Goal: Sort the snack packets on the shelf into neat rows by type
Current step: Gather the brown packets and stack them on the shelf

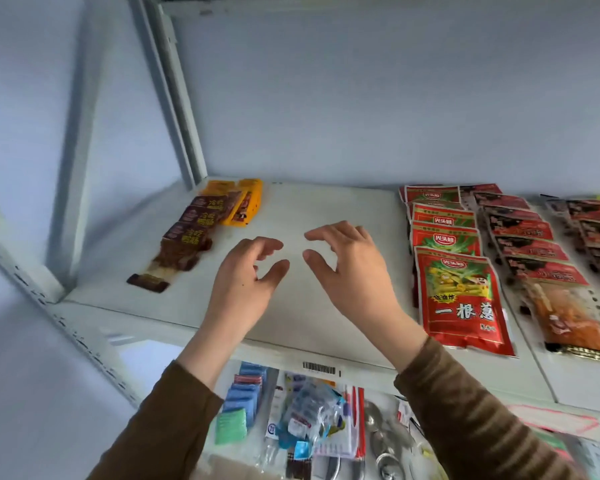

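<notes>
My left hand [245, 282] and my right hand [352, 268] hover side by side over the bare middle of the white shelf [326, 209], fingers curled and apart, holding nothing. To the left lies a row of brown snack packets [191, 233], overlapping front to back, with orange packets [246, 202] behind and beside them. To the right runs a row of red packets with green print [459, 299]. Beyond it lies a row of dark red packets [530, 237], with an orange-fronted one [568, 320] nearest me. Another row of dark packets [596, 223] shows at the far right edge.
A grey shelf upright [184, 98] rises at the back left, and a perforated post [32, 271] slants along the left front. The pale wall [361, 98] closes the back. Below the shelf's front lip hang packaged goods [309, 410], sponges and metal spoons.
</notes>
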A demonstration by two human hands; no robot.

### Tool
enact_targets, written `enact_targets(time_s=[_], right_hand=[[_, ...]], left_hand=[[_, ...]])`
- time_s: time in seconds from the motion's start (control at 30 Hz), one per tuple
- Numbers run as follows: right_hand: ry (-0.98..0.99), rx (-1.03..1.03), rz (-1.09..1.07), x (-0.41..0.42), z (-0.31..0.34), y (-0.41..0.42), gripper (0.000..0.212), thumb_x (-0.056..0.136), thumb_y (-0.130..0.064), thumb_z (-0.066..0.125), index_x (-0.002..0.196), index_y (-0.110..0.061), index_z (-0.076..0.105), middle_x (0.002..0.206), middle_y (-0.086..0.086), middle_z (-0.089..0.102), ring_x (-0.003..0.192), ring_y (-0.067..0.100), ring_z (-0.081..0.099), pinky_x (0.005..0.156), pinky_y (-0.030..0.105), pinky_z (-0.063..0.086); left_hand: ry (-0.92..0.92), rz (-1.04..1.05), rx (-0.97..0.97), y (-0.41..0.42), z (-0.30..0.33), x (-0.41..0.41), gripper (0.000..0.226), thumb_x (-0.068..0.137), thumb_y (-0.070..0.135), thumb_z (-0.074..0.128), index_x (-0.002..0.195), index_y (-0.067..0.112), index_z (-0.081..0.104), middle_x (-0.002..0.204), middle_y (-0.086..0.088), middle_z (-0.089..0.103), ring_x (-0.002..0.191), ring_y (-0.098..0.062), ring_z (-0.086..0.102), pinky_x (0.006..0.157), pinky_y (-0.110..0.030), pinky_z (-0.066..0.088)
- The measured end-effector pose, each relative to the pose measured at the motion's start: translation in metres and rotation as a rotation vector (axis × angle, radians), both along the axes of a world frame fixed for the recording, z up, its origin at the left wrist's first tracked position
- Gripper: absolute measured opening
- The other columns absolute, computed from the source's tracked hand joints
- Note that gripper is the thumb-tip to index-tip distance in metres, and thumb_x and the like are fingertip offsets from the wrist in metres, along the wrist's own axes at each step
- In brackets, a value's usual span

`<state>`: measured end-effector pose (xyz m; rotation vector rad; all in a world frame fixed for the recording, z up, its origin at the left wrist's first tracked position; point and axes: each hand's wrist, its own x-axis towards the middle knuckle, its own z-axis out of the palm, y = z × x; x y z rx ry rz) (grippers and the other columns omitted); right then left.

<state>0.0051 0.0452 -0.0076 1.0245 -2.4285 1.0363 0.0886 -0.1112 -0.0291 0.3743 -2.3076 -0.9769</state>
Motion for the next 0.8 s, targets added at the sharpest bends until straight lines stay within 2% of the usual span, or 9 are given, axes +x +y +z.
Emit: enact_targets(time_s=[0.17, 0.23, 0.33, 0.4, 0.5, 0.63, 0.73, 0.8], right_hand=[[-0.059, 0.046, 0.034, 0.018, -0.009, -0.084, 0.037, 0.094, -0.037, 0.062, 0.129, -0.025, 0.059, 0.111, -0.007, 0.065, 0.102, 0.014, 0.060, 0.081, 0.031, 0.050], [-0.097, 0.074, 0.050, 0.022, -0.012, -0.121, 0.042, 0.094, -0.038, 0.062, 0.133, -0.024, 0.054, 0.111, -0.006, 0.066, 0.101, 0.016, 0.061, 0.084, 0.033, 0.050], [-0.165, 0.110, 0.044, 0.023, -0.016, -0.172, 0.048, 0.093, -0.039, 0.062, 0.137, -0.022, 0.049, 0.114, -0.004, 0.066, 0.102, 0.018, 0.062, 0.084, 0.032, 0.046], [-0.214, 0.143, 0.003, 0.019, -0.021, -0.198, 0.056, 0.092, -0.042, 0.062, 0.141, -0.023, 0.043, 0.119, -0.003, 0.064, 0.106, 0.020, 0.060, 0.087, 0.033, 0.045], [-0.290, 0.178, -0.091, 0.012, -0.028, -0.226, 0.079, 0.087, -0.053, 0.066, 0.149, -0.021, 0.030, 0.134, 0.005, 0.054, 0.121, 0.028, 0.052, 0.099, 0.039, 0.042], [-0.308, 0.175, -0.188, 0.010, -0.036, -0.257, 0.105, 0.077, -0.063, 0.071, 0.154, -0.017, 0.016, 0.142, 0.012, 0.042, 0.129, 0.033, 0.041, 0.107, 0.045, 0.036], [-0.345, 0.200, -0.226, 0.005, -0.041, -0.276, 0.116, 0.073, -0.063, 0.074, 0.156, -0.015, 0.010, 0.146, 0.014, 0.038, 0.133, 0.035, 0.038, 0.111, 0.046, 0.033], [-0.390, 0.216, -0.228, -0.002, -0.042, -0.281, 0.117, 0.072, -0.060, 0.078, 0.155, -0.012, 0.012, 0.146, 0.013, 0.040, 0.134, 0.033, 0.040, 0.111, 0.045, 0.035]], left_hand=[[-0.001, 0.000, -0.006, -0.083, -0.002, 0.026, 0.024, 0.093, 0.025, 0.072, 0.116, 0.026, 0.067, 0.114, 0.011, 0.068, 0.106, -0.008, 0.062, 0.084, -0.021, 0.050], [0.006, -0.007, 0.032, -0.119, -0.003, 0.035, 0.024, 0.092, 0.022, 0.073, 0.115, 0.027, 0.068, 0.113, 0.012, 0.070, 0.103, -0.006, 0.066, 0.084, -0.025, 0.053], [0.010, -0.012, 0.063, -0.168, -0.005, 0.046, 0.025, 0.092, 0.017, 0.072, 0.114, 0.030, 0.068, 0.110, 0.013, 0.069, 0.098, -0.007, 0.068, 0.076, -0.030, 0.055], [-0.015, -0.011, 0.023, -0.195, -0.007, 0.050, 0.026, 0.093, 0.018, 0.071, 0.116, 0.030, 0.067, 0.112, 0.013, 0.067, 0.101, -0.007, 0.064, 0.081, -0.029, 0.053], [-0.040, -0.028, -0.009, -0.224, -0.012, 0.049, 0.025, 0.093, 0.022, 0.071, 0.114, 0.035, 0.065, 0.114, 0.013, 0.064, 0.102, -0.007, 0.060, 0.078, -0.018, 0.046], [-0.070, -0.035, 0.004, -0.243, -0.022, 0.042, 0.028, 0.094, 0.027, 0.069, 0.117, 0.041, 0.060, 0.118, 0.013, 0.059, 0.110, -0.009, 0.056, 0.085, -0.028, 0.047], [-0.091, -0.032, 0.028, -0.252, -0.025, 0.032, 0.032, 0.094, 0.027, 0.069, 0.122, 0.039, 0.057, 0.120, 0.012, 0.057, 0.116, -0.010, 0.054, 0.090, -0.030, 0.046], [-0.111, -0.037, 0.052, -0.256, -0.027, 0.026, 0.035, 0.094, 0.030, 0.069, 0.127, 0.035, 0.057, 0.124, 0.010, 0.057, 0.117, -0.010, 0.054, 0.091, -0.030, 0.045]])
